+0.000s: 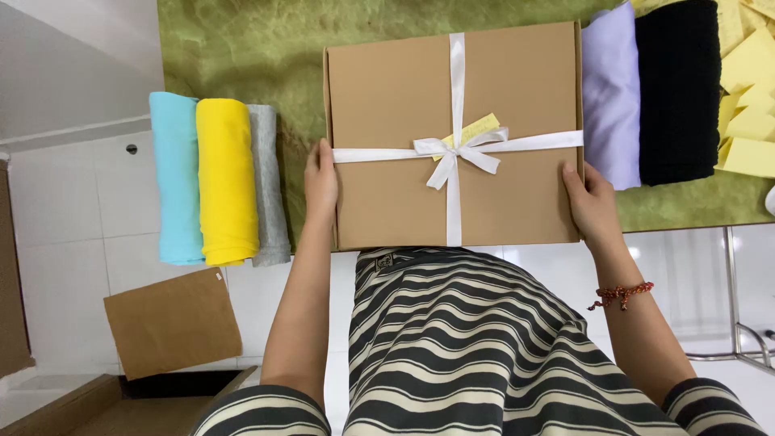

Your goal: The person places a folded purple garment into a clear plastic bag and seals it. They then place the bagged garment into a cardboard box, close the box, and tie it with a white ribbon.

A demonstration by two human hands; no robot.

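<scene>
One brown box, one white ribbon bow, one yellow tag. Three rolled cloths at 9 o'clock. Two folded garments at 2 o'clock. Two hands.

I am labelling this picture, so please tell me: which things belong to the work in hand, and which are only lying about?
In hand:
- box, brown, tied shut
- ribbon, white, with a bow
- left hand on the box's left side
- right hand on its right side

Lying about:
- rolled cloths, blue, yellow, grey
- folded lilac cloth
- black cloth
- yellow sponges
- cardboard piece on the floor
</scene>
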